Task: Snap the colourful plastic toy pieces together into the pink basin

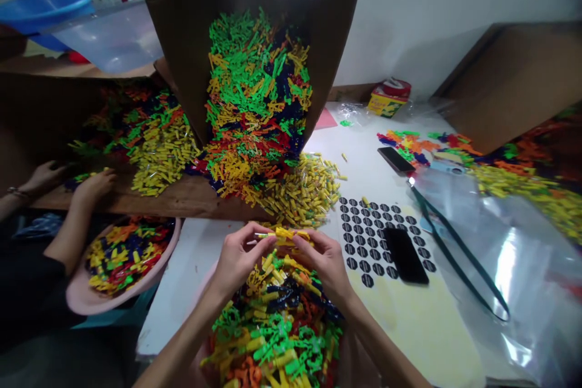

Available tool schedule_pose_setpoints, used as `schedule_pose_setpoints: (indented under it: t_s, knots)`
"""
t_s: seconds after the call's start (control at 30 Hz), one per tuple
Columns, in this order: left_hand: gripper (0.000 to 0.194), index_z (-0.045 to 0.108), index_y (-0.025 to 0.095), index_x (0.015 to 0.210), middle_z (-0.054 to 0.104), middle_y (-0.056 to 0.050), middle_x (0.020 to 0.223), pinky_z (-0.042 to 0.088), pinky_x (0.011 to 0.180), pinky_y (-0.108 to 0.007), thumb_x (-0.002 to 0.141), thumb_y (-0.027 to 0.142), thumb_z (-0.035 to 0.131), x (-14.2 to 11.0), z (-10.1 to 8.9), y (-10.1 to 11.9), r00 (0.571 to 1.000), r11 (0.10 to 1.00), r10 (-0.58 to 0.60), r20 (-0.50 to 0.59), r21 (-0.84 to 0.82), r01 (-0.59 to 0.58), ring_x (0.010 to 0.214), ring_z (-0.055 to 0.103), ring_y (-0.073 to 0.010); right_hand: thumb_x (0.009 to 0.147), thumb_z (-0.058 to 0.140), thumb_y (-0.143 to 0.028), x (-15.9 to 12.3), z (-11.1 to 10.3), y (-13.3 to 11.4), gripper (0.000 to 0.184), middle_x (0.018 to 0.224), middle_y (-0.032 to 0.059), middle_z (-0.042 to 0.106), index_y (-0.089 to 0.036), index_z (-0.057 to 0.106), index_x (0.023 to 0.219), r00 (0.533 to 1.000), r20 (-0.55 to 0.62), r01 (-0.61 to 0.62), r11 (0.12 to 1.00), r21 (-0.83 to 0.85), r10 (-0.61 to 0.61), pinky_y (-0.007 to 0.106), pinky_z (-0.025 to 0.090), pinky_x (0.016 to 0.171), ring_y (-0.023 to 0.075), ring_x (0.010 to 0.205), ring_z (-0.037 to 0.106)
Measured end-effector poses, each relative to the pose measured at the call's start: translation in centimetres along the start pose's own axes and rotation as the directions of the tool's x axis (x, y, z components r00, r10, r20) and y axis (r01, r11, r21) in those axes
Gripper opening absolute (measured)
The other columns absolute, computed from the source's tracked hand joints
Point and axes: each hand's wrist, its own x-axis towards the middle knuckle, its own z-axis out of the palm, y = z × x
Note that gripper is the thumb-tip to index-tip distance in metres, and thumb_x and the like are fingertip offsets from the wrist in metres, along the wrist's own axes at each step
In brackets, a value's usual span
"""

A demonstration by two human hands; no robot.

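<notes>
A scuffed white wall (409,24) stands behind a white table (177,279), a brown board (513,85) leaning at right

I read the interlocking plastic building pieces (273,327) as yellow, green, orange, red and navy, mixed without pattern. The white sheet (364,236) shows rows of black circles. The pale pink basin (79,294) holds the same colour mix.

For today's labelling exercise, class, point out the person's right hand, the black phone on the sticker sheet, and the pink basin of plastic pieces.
Right hand (325,260): head view, back of the hand.
Black phone (405,256): head view, middle of its upward face.
Pink basin (84,298): head view, its rim.
</notes>
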Motion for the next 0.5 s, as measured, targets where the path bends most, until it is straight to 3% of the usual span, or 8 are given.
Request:
schedule_pose_setpoints:
  t_s: [0.13, 0.2, 0.27, 0.3, 0.33, 0.4, 0.43, 0.5]
  knots:
    - [0.033, 0.065, 0.014, 0.091, 0.059, 0.002, 0.062, 0.036, 0.046, -0.018, 0.084, 0.046, 0.067, -0.5, -0.6, -0.1, 0.997, 0.999, -0.041, 0.069, 0.02, 0.039, 0.048, 0.047, -0.0077, 0.076, 0.078, -0.047, -0.4, -1.2, -0.2, 0.033, 0.092, 0.0051, 0.075, -0.02, 0.077, 0.094, 0.998, 0.037, -0.041, 0.999, -0.017, 0.042, 0.035, 0.061, 0.073, 0.023, 0.077, 0.073]
    - [0.032, 0.067, 0.015, 0.09, 0.064, 0.0, 0.068, 0.038, 0.049, -0.019, 0.083, 0.046, 0.068, -0.7, -1.6, 0.4, 0.969, 0.997, -0.044, 0.245, 0.078, 0.025, 0.053, 0.051, -0.0095, 0.077, 0.075, -0.05, -0.4, -2.6, -1.0, 0.034, 0.09, 0.0057, 0.076, -0.019, 0.077, 0.094, 0.978, 0.191, -0.067, 0.992, -0.106, 0.087, 0.035, 0.06, 0.071, 0.0229, 0.075, 0.072]
    - [0.032, 0.071, 0.016, 0.093, 0.07, -0.003, 0.076, 0.043, 0.056, -0.021, 0.084, 0.046, 0.066, -0.2, -3.0, 0.7, 0.901, 0.986, -0.03, 0.433, 0.16, -0.044, 0.063, 0.059, -0.0136, 0.08, 0.071, -0.051, 0.2, -4.1, -2.0, 0.036, 0.09, 0.0063, 0.076, -0.02, 0.079, 0.094, 0.923, 0.366, -0.009, 0.956, -0.294, 0.121, 0.034, 0.058, 0.073, 0.0237, 0.079, 0.072]
    - [0.033, 0.072, 0.017, 0.095, 0.071, -0.004, 0.079, 0.045, 0.06, -0.022, 0.087, 0.046, 0.062, 0.5, -3.7, 0.6, 0.89, 0.972, -0.016, 0.456, 0.216, -0.093, 0.069, 0.062, -0.0154, 0.083, 0.068, -0.051, 0.9, -4.7, -2.3, 0.035, 0.092, 0.0065, 0.077, -0.02, 0.078, 0.096, 0.912, 0.395, 0.062, 0.916, -0.395, 0.109, 0.034, 0.057, 0.075, 0.0239, 0.083, 0.071]
    - [0.033, 0.072, 0.017, 0.097, 0.073, -0.004, 0.082, 0.047, 0.065, -0.023, 0.09, 0.046, 0.057, 1.4, -4.3, 0.3, 0.905, 0.947, 0.006, 0.425, 0.287, -0.142, 0.073, 0.064, -0.0169, 0.087, 0.065, -0.049, 1.8, -5.2, -2.5, 0.034, 0.096, 0.0066, 0.076, -0.021, 0.078, 0.1, 0.918, 0.391, 0.143, 0.863, -0.484, 0.067, 0.033, 0.055, 0.077, 0.0238, 0.088, 0.071]
    - [0.033, 0.071, 0.018, 0.099, 0.074, -0.005, 0.088, 0.049, 0.074, -0.025, 0.095, 0.041, 0.048, 3.8, -5.1, -1.2, 0.962, 0.849, 0.078, 0.263, 0.488, -0.203, 0.08, 0.066, -0.0184, 0.094, 0.056, -0.042, 4.2, -5.4, -2.0, 0.03, 0.103, 0.0064, 0.075, -0.023, 0.075, 0.106, 0.931, 0.357, 0.299, 0.729, -0.616, -0.081, 0.034, 0.053, 0.083, 0.0225, 0.094, 0.069]
    - [0.031, 0.07, 0.018, 0.1, 0.074, -0.006, 0.096, 0.05, 0.08, -0.027, 0.095, 0.038, 0.047, 5.2, -5.3, -2.2, 0.968, 0.769, 0.097, 0.233, 0.6, -0.222, 0.087, 0.067, -0.0198, 0.096, 0.054, -0.037, 5.6, -5.3, -1.4, 0.028, 0.105, 0.0066, 0.074, -0.023, 0.074, 0.108, 0.916, 0.377, 0.372, 0.652, -0.661, -0.14, 0.034, 0.052, 0.086, 0.022, 0.097, 0.068]
    - [0.027, 0.07, 0.017, 0.105, 0.073, -0.01, 0.107, 0.049, 0.088, -0.031, 0.092, 0.031, 0.051, 7.8, -5.5, -4.5, 0.953, 0.577, 0.013, 0.304, 0.776, -0.255, 0.1, 0.067, -0.0242, 0.095, 0.055, -0.028, 8.6, -4.5, 0.6, 0.024, 0.107, 0.0071, 0.073, -0.022, 0.072, 0.11, 0.838, 0.53, 0.523, 0.476, -0.707, -0.132, 0.035, 0.051, 0.089, 0.0219, 0.099, 0.067]
